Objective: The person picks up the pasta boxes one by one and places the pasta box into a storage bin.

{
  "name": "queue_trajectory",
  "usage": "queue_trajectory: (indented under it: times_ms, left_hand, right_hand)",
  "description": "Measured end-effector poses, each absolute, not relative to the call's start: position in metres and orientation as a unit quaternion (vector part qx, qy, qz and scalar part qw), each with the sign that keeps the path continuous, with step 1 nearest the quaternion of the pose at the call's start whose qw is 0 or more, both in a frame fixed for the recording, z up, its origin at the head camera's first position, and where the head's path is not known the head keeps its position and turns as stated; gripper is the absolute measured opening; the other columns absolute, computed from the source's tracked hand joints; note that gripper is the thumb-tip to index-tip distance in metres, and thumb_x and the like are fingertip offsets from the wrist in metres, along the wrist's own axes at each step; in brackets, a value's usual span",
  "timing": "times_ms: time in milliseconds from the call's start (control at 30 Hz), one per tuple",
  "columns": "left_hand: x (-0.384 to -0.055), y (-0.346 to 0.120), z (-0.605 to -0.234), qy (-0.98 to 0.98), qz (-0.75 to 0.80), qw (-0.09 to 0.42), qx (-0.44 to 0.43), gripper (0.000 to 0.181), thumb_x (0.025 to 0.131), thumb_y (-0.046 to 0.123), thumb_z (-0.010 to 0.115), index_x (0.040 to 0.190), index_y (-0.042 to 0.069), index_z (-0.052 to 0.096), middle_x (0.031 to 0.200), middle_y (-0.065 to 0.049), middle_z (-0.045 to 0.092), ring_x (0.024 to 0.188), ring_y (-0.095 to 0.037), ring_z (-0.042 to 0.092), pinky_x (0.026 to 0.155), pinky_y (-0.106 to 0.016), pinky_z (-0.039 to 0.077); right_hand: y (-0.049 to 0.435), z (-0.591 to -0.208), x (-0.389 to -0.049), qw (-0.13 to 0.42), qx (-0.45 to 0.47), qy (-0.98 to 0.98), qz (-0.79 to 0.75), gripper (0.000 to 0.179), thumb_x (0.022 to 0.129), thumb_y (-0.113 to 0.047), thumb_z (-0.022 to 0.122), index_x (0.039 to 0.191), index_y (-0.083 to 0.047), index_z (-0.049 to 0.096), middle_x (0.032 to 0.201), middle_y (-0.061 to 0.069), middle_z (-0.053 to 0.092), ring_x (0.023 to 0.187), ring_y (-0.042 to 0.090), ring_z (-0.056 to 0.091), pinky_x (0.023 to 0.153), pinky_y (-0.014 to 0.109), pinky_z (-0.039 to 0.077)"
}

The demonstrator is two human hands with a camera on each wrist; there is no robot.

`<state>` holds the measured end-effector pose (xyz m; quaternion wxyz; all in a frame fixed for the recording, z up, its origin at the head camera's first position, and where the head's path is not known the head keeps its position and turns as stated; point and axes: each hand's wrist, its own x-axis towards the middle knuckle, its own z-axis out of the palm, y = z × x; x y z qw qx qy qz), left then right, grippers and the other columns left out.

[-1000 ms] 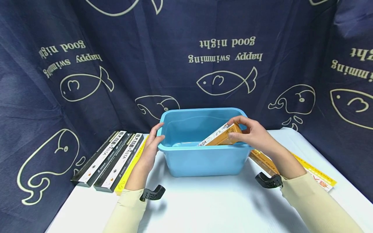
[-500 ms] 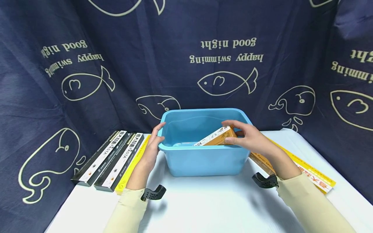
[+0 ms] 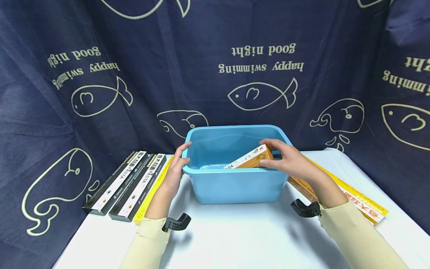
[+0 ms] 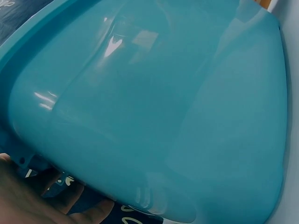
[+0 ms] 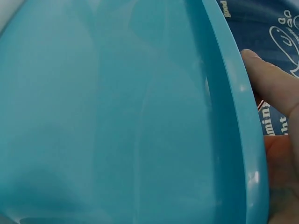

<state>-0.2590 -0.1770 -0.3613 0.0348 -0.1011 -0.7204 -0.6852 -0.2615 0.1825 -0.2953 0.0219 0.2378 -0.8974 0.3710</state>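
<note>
A blue plastic bin [image 3: 235, 186] stands on the white table. At its left end my left hand [image 3: 174, 170] grips the rim, and the left wrist view shows those fingers [image 4: 96, 212] under the bin's edge. My right hand [image 3: 285, 157] reaches over the right end and holds an orange and white pasta box [image 3: 252, 158] by its raised end, thumb in front and fingers behind. The box slants down to the left inside the bin, its lower end hidden by the front wall. In the right wrist view the bin's outer wall [image 5: 117, 116] hides the box.
Two black pasta boxes [image 3: 117, 183] [image 3: 141, 186] and a yellow box [image 3: 152, 190] lie left of the bin. To the right lie a brown sauce box [image 3: 302, 186] and a yellow and white box [image 3: 364, 203], partly behind my right arm. A navy fish-print curtain [image 3: 201, 74] hangs behind.
My right hand has moved slightly left and down with the pasta box, which sits a little deeper in the bin. The left hand keeps its grip on the rim.
</note>
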Motion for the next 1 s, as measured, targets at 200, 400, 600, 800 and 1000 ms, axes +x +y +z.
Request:
queue_trajectory:
  times_ms: [200, 400, 600, 800, 1000]
  left_hand:
    - [-0.2589, -0.1761, -0.3613, -0.725, -0.681, 0.038, -0.098, 0.06, 0.093, 0.021, 0.038, 0.152, 0.03, 0.035, 0.166, 0.008, 0.019, 0.151, -0.025, 0.019, 0.12, -0.065, 0.014]
    - [-0.2592, -0.1768, -0.3607, -0.725, -0.681, 0.04, -0.098, 0.059, 0.093, 0.021, 0.039, 0.151, 0.03, 0.036, 0.165, 0.008, 0.019, 0.15, -0.025, 0.021, 0.12, -0.064, 0.017]
    - [-0.26, -0.1783, -0.3614, -0.725, -0.681, 0.041, -0.097, 0.06, 0.093, 0.021, 0.04, 0.151, 0.029, 0.036, 0.165, 0.008, 0.02, 0.15, -0.027, 0.022, 0.119, -0.062, 0.02]
    - [-0.2593, -0.1782, -0.361, -0.725, -0.681, 0.039, -0.093, 0.06, 0.093, 0.021, 0.04, 0.152, 0.028, 0.035, 0.165, 0.008, 0.02, 0.15, -0.026, 0.022, 0.119, -0.063, 0.02]
    - [-0.2594, -0.1774, -0.3602, -0.723, -0.684, 0.038, -0.094, 0.059, 0.093, 0.022, 0.04, 0.151, 0.029, 0.036, 0.165, 0.008, 0.02, 0.149, -0.026, 0.022, 0.119, -0.063, 0.019]
  right_hand:
    - [0.1845, -0.2946, -0.2597, 0.024, 0.24, -0.901, 0.361, 0.068, 0.088, -0.035, 0.076, 0.146, -0.013, 0.048, 0.139, 0.008, 0.054, 0.126, 0.029, 0.053, 0.107, 0.054, 0.044]
    - [0.1857, -0.2965, -0.2605, 0.046, 0.252, -0.903, 0.345, 0.066, 0.088, -0.034, 0.076, 0.145, -0.013, 0.05, 0.131, 0.005, 0.058, 0.119, 0.024, 0.055, 0.105, 0.051, 0.044]
    - [0.1849, -0.2983, -0.2607, 0.059, 0.26, -0.897, 0.352, 0.058, 0.09, -0.029, 0.075, 0.141, -0.011, 0.054, 0.127, 0.006, 0.061, 0.12, 0.029, 0.056, 0.108, 0.049, 0.044]
    - [0.1843, -0.2987, -0.2596, 0.068, 0.258, -0.893, 0.362, 0.055, 0.091, -0.028, 0.074, 0.14, -0.013, 0.054, 0.127, 0.007, 0.063, 0.121, 0.03, 0.058, 0.107, 0.05, 0.045]
    - [0.1843, -0.2995, -0.2582, 0.074, 0.26, -0.886, 0.376, 0.052, 0.092, -0.027, 0.072, 0.14, -0.016, 0.054, 0.125, 0.007, 0.063, 0.117, 0.028, 0.06, 0.105, 0.051, 0.047]
